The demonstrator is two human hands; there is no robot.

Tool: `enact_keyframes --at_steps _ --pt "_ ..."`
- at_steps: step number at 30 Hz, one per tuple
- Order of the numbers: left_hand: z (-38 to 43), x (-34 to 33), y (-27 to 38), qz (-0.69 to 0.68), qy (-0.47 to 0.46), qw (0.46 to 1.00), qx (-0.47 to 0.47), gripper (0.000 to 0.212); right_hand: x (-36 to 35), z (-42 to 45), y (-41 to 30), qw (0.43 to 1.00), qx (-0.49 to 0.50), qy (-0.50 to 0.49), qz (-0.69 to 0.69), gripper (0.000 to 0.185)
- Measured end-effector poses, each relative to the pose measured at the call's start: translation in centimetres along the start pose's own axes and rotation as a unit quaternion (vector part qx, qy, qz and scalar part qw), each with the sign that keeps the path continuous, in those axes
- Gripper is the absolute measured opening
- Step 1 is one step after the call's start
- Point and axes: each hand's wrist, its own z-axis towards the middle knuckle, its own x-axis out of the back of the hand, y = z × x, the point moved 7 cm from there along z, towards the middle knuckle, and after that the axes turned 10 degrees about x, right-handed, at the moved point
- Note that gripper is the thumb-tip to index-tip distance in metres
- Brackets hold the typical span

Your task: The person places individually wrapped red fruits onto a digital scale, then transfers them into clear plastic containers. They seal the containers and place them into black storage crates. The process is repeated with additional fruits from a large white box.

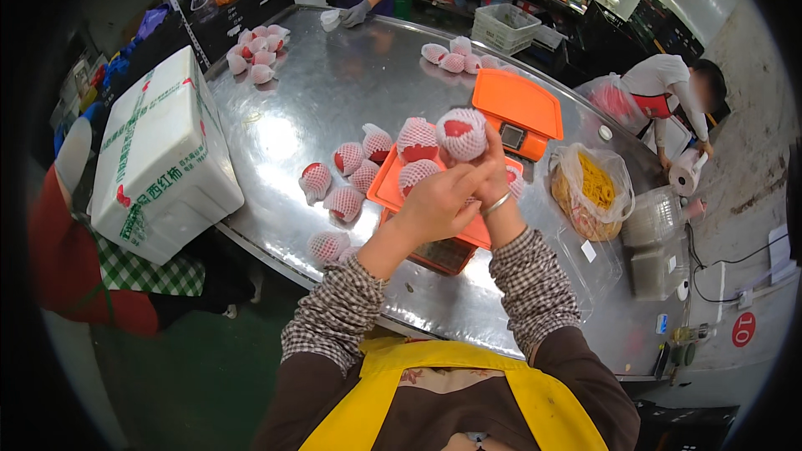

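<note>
My right hand (pixel 492 169), with a bangle at its wrist, holds up a red tomato in a white foam net (pixel 462 133). My left hand (pixel 432 203) lies against the right one at its fingers; whether it grips anything cannot be told. Below both hands an orange tray on a digital scale (pixel 383 186) carries several foam-netted tomatoes (pixel 418 139). Several more netted tomatoes (pixel 344 203) rest on the metal table (pixel 282 100) left of the scale. A second orange scale (pixel 517 106) stands just beyond, to the right.
A white foam box (pixel 163 156) is at the left edge, beside a person in red. Netted tomatoes (pixel 257 50) lie at the far side. On the right are a bag of yellow rubber bands (pixel 592 191) and clear plastic containers (pixel 655 244). Co-workers stand beyond the table.
</note>
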Motion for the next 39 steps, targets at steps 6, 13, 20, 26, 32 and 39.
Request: enact_keyframes --at_steps 6,13,20,26,32,39 --pt "-7.9 8.2 -9.6 -0.139 0.193 0.945 0.223 0.025 9.1 6.2 -4.9 0.82 -0.048 0.072 -0.566 0.045" --pt "-21.8 14.0 -19.0 0.12 0.057 0.884 0.447 0.054 7.1 7.6 -4.1 0.405 -0.036 -0.101 -0.908 0.049" --pt "-22.9 7.0 -19.2 0.257 -0.095 0.881 0.386 0.069 -3.5 -1.7 -2.1 0.464 0.371 -0.173 -0.786 0.026" --pt "-23.6 10.0 -19.5 -0.259 0.177 0.746 0.588 0.042 -1.9 -15.1 8.8 0.581 0.165 -0.347 -0.717 0.046" --pt "-21.3 2.2 -8.8 -0.391 0.006 0.749 0.535 0.044 -3.3 -19.1 9.1 0.638 0.181 -0.254 -0.704 0.066" --pt "-21.9 -4.3 -3.3 -0.419 -0.18 0.724 0.517 0.05 0.2 -20.7 6.3 0.597 0.158 -0.238 -0.75 0.06"
